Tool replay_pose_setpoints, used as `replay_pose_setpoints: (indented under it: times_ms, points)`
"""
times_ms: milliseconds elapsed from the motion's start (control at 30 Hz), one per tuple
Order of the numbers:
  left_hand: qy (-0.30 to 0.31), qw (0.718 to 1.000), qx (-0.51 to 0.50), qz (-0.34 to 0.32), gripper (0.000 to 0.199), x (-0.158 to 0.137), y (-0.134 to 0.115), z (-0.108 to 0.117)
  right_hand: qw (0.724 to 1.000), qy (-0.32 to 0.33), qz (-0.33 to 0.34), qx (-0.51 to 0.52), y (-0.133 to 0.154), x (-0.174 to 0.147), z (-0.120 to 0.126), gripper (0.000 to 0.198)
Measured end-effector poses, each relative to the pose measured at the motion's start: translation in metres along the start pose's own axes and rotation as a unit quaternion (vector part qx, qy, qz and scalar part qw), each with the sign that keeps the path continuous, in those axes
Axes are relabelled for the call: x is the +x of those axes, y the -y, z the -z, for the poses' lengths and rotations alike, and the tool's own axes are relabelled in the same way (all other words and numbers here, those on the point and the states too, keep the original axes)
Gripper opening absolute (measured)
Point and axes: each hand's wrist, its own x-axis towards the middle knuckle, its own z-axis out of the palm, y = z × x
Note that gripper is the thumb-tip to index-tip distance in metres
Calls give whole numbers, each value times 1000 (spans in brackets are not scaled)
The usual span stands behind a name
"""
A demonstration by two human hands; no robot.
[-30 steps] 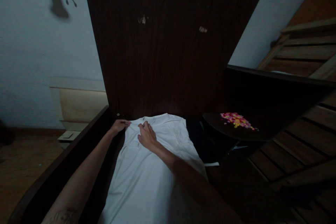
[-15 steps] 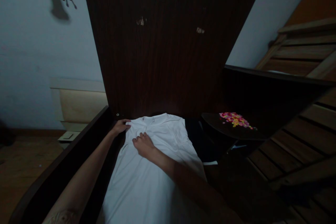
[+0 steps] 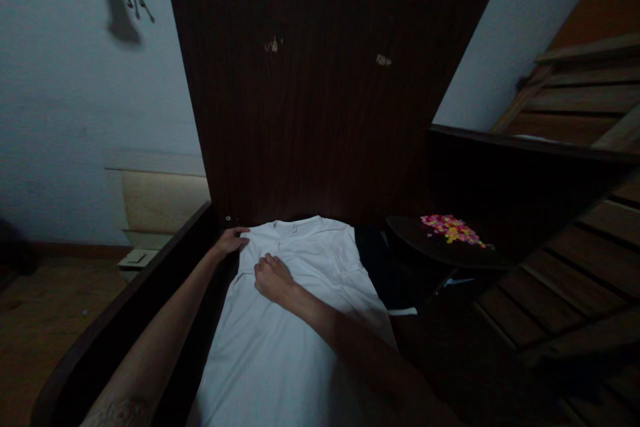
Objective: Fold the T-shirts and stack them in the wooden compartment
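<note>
A white T-shirt [image 3: 300,320] lies spread out on a dark surface, its neckline toward the upright dark wooden panel. My left hand [image 3: 231,241] is at the shirt's upper left corner, with thumb and fingers pinching the shoulder edge. On the upper left chest of the shirt rests my right hand [image 3: 273,279], fingers curled in against the fabric, which wrinkles around them. My right forearm crosses over the lower right part of the shirt and hides some of it.
A tall dark wooden panel [image 3: 320,93] rises behind the shirt. Dark folded cloth [image 3: 377,263] lies to its right, beside a rounded shelf [image 3: 415,237] bearing pink and yellow bits [image 3: 453,228]. A dark side rail [image 3: 135,300] runs along the left.
The camera view has shifted slightly, moving the scene a little to the right. Both hands stay at nearly the same spots on the T-shirt.
</note>
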Motion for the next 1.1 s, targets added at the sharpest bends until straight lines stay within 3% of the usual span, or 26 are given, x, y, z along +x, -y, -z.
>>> replay_pose_setpoints:
  times_ms: [233,333,433,500,600,700,767,833,900,1100]
  points:
    - [-3,999,-30,-29,36,-3,0,2,1000,-1,18,10,3,-6,4,20]
    - [11,999,-33,-13,32,-5,0,1,998,-17,22,60,-10,-7,15,18]
    - [21,999,-38,-2,31,-7,0,1,984,-106,-68,128,-47,-12,33,13]
    - [20,999,-47,-2,32,-8,-1,0,958,-167,-181,145,-86,-23,44,12]
    - [4,998,-66,-8,33,-8,-3,-2,900,-200,-357,147,-151,-50,51,10]
    - [-28,995,-92,-7,41,-7,-4,-6,846,-188,-467,177,-201,-78,47,6]
    - [-56,992,-109,3,50,-6,-5,-9,794,-163,-521,267,-222,-90,41,9]
    - [-81,989,-126,16,54,-5,-6,-11,735,-146,-551,368,-232,-95,36,15]
    - [-100,984,-144,26,49,-6,-7,-12,696,-133,-556,434,-236,-95,32,19]
    - [-113,975,-186,47,26,-16,-13,-11,650,-94,-530,537,-245,-93,31,28]
